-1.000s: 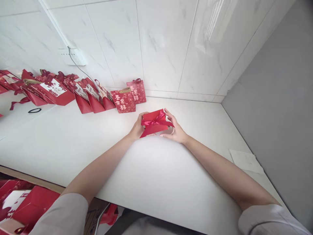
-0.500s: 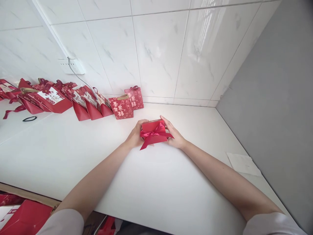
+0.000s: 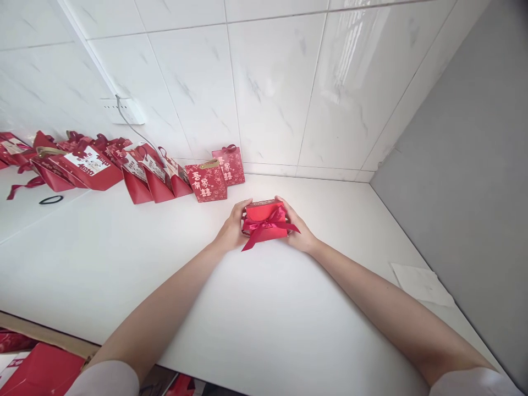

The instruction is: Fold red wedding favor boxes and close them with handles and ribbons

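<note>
Between my two hands is a small red gift box [image 3: 256, 212] with a dark pink ribbon [image 3: 266, 224] tied in a bow across its front. My left hand [image 3: 234, 225] grips the box's left side, fingers curled round the edge. On the opposite side my right hand [image 3: 300, 226] holds it, with the fingers partly hidden behind the box. One ribbon tail hangs down to the lower left, the other points right. Whether the box's bottom touches the white table [image 3: 256, 313] cannot be made out.
Two red printed gift bags [image 3: 208, 184] stand against the tiled wall, with several red boxes [image 3: 159, 179] in a row to their left. A black ring [image 3: 51, 200] lies far left. White paper [image 3: 421, 283] lies beside the grey panel [image 3: 462, 148]. Below the table edge are red boxes [image 3: 45, 368].
The view has shifted slightly, so the hands and box appear a little further right. Both hands keep their hold, and the box seems tipped slightly, showing more of its printed top edge.
</note>
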`<move>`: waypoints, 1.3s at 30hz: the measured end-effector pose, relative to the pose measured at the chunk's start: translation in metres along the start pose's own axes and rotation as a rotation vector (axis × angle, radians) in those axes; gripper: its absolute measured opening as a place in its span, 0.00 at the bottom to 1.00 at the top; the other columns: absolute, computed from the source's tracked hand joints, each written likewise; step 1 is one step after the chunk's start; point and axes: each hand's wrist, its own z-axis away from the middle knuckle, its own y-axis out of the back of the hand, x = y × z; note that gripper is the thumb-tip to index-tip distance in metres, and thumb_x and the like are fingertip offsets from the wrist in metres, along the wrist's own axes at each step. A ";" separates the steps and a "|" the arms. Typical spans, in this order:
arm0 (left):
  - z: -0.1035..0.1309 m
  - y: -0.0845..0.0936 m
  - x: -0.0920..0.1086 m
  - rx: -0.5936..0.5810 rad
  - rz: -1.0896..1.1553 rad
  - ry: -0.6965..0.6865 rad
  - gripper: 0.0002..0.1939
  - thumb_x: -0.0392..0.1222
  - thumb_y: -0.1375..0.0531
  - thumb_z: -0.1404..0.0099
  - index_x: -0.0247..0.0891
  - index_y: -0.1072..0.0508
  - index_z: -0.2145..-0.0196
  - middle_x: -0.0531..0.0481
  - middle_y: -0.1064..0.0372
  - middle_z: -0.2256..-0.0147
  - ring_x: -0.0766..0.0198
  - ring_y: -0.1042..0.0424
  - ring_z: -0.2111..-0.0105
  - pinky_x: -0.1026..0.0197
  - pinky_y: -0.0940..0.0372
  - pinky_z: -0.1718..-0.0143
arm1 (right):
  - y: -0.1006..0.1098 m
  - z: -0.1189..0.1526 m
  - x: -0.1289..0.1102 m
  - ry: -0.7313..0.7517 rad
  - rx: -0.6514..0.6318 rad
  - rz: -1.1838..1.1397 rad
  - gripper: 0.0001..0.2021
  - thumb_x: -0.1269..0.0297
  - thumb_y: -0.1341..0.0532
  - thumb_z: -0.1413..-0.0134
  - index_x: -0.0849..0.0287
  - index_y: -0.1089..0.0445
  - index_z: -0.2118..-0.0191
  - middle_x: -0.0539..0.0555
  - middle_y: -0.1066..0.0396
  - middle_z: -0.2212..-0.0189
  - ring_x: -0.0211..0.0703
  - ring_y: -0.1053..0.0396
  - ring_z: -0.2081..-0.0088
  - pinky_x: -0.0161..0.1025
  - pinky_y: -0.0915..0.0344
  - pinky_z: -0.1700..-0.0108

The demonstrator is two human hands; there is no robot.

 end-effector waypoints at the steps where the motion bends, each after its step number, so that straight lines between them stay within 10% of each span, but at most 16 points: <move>1: 0.000 0.000 0.000 0.017 -0.032 -0.044 0.55 0.50 0.28 0.53 0.51 0.51 0.33 0.39 0.52 0.34 0.45 0.39 0.38 0.46 0.32 0.46 | 0.000 0.000 0.001 -0.005 0.006 -0.008 0.48 0.61 0.33 0.49 0.47 0.61 0.28 0.60 0.54 0.30 0.58 0.38 0.37 0.55 0.36 0.38; 11: -0.004 0.005 0.010 0.007 -0.110 -0.100 0.45 0.55 0.37 0.38 0.41 0.52 0.30 0.36 0.50 0.32 0.44 0.43 0.35 0.47 0.35 0.42 | 0.000 -0.001 0.010 0.008 0.118 -0.005 0.54 0.51 0.28 0.54 0.51 0.60 0.28 0.63 0.51 0.31 0.59 0.45 0.34 0.56 0.42 0.35; 19: -0.010 -0.001 0.000 0.375 0.198 0.178 0.35 0.60 0.40 0.36 0.42 0.38 0.37 0.41 0.29 0.46 0.54 0.24 0.55 0.58 0.23 0.65 | 0.003 0.001 0.008 0.010 -0.042 -0.078 0.44 0.47 0.42 0.38 0.45 0.72 0.28 0.61 0.51 0.31 0.54 0.33 0.43 0.55 0.32 0.44; 25: -0.012 -0.001 0.000 0.400 0.301 0.287 0.30 0.58 0.36 0.40 0.38 0.26 0.45 0.44 0.23 0.59 0.65 0.24 0.77 0.61 0.24 0.76 | 0.000 0.000 0.005 -0.133 -0.037 -0.217 0.47 0.48 0.40 0.38 0.42 0.78 0.28 0.59 0.48 0.32 0.46 0.27 0.55 0.51 0.29 0.48; 34: -0.002 -0.008 0.005 0.402 0.105 -0.145 0.22 0.50 0.39 0.35 0.40 0.25 0.46 0.44 0.32 0.53 0.64 0.25 0.63 0.61 0.23 0.66 | 0.004 -0.008 0.008 -0.234 -0.076 -0.514 0.32 0.45 0.41 0.40 0.46 0.46 0.34 0.57 0.35 0.39 0.50 0.30 0.46 0.51 0.29 0.47; 39: -0.004 -0.007 0.005 0.438 -0.072 -0.200 0.21 0.48 0.39 0.34 0.41 0.27 0.45 0.43 0.34 0.52 0.63 0.29 0.58 0.61 0.25 0.59 | 0.001 -0.009 0.012 -0.258 -0.038 -0.474 0.34 0.45 0.38 0.42 0.46 0.46 0.33 0.58 0.32 0.43 0.50 0.29 0.49 0.51 0.28 0.49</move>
